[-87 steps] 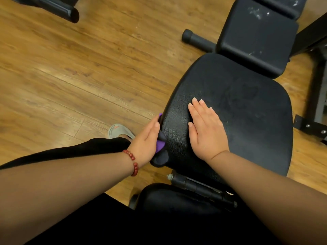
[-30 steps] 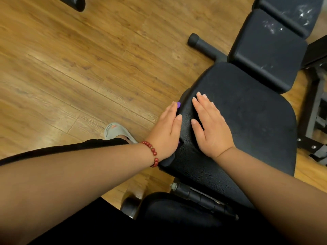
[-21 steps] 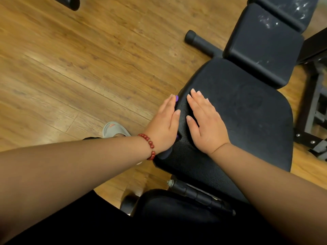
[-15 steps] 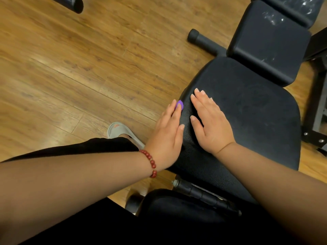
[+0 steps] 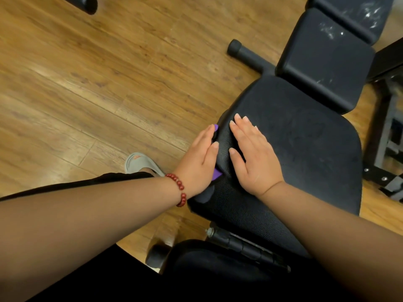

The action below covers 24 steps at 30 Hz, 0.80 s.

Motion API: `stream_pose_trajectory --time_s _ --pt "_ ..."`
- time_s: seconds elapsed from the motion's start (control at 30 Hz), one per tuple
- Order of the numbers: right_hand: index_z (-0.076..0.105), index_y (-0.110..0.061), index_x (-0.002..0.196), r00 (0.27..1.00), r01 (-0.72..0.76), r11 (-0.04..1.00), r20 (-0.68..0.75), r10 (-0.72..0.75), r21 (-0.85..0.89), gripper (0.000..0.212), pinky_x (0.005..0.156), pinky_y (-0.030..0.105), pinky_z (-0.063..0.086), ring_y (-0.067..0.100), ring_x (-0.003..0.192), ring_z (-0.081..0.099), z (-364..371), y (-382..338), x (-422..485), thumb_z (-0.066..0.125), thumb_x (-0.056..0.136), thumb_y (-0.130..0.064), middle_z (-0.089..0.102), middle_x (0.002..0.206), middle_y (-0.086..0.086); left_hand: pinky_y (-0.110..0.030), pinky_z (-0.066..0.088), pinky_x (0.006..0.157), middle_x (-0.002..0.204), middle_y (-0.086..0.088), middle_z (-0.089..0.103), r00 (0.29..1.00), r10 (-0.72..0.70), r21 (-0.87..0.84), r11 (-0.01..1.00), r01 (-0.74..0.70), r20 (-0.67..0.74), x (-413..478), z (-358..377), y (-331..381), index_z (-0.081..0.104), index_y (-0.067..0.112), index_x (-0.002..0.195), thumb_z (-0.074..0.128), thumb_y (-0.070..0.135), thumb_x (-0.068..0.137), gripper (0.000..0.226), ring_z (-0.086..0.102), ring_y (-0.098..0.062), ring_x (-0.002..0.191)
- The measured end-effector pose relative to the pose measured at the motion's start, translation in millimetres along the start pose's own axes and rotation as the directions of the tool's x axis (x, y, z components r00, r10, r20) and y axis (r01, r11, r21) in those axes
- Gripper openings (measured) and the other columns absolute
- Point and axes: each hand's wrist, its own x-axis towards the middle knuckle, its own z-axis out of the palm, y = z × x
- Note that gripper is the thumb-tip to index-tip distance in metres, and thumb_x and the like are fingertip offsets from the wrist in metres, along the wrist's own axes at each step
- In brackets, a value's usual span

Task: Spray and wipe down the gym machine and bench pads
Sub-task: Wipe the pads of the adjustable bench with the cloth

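The black bench seat pad (image 5: 305, 153) fills the right middle of the view. My left hand (image 5: 200, 162) presses a purple cloth (image 5: 217, 173) flat against the pad's left side edge; only small purple bits show at my fingertips and under my palm. My right hand (image 5: 254, 155) lies flat and open on top of the pad near that left edge, fingers together and holding nothing. A second black pad (image 5: 322, 62) sits beyond the seat, with white specks on its surface. No spray bottle is in sight.
The floor (image 5: 98, 83) is wooden planks. A black frame tube with a rubber end cap (image 5: 246, 54) juts out left of the bench. Metal machine frame (image 5: 390, 149) stands to the right. My foot in a grey slipper (image 5: 141, 164) is beside the bench; a padded roller (image 5: 218, 258) lies below.
My left hand with the cloth has slid forward along the pad's side edge, from the near corner towards the front. My right hand has stayed flat on the pad top.
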Motion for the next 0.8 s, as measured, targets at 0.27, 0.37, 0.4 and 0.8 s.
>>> stream_pose_trajectory --time_s 0.27,0.37,0.4,0.8 --pt "0.04 -0.004 0.146 1.0 0.0 1.0 0.004 0.0 -0.008 0.055 0.121 0.031 0.013 0.025 0.145 0.028 0.5 -0.5 -0.4 0.038 0.097 -0.028 0.036 0.154 0.012 0.007 0.028 0.085 0.137 0.013 0.045 0.979 -0.188 -0.336 0.919 0.205 0.082 12.4 -7.5 -10.0 0.043 0.016 0.144 0.029 0.018 0.107 0.039 0.041 0.016 0.117" --pt "0.04 -0.004 0.146 1.0 0.007 1.0 0.0 -0.007 -0.009 0.054 0.121 0.03 0.012 0.025 0.145 0.028 1.3 0.5 0.0 0.038 0.097 -0.028 0.036 0.154 0.012 -0.012 0.024 0.112 0.151 0.007 0.038 0.987 -0.131 -0.325 0.933 0.154 0.091 7.6 -5.4 -19.1 0.038 0.017 0.147 0.03 0.028 0.105 0.044 0.032 0.001 0.139" --pt "0.041 -0.004 0.146 1.0 0.006 1.0 -0.002 -0.006 -0.008 0.054 0.121 0.029 0.011 0.025 0.145 0.028 1.4 0.8 0.1 0.038 0.097 -0.027 0.036 0.154 0.012 -0.013 0.021 0.114 0.151 0.006 0.038 0.988 -0.131 -0.306 0.94 0.151 0.086 10.2 -5.7 -19.5 0.039 0.016 0.147 0.03 0.027 0.105 0.044 0.032 0.0 0.14" --pt "0.041 -0.004 0.146 1.0 0.014 1.0 -0.004 -0.014 -0.004 0.054 0.122 0.025 0.007 0.021 0.145 0.026 1.3 2.9 0.5 0.039 0.097 -0.027 0.036 0.154 0.011 -0.02 0.021 0.116 0.15 0.01 0.042 0.984 -0.16 -0.412 0.894 0.179 0.08 -0.4 -6.3 -13.6 0.042 0.021 0.145 0.035 0.035 0.099 0.049 0.033 0.003 0.138"
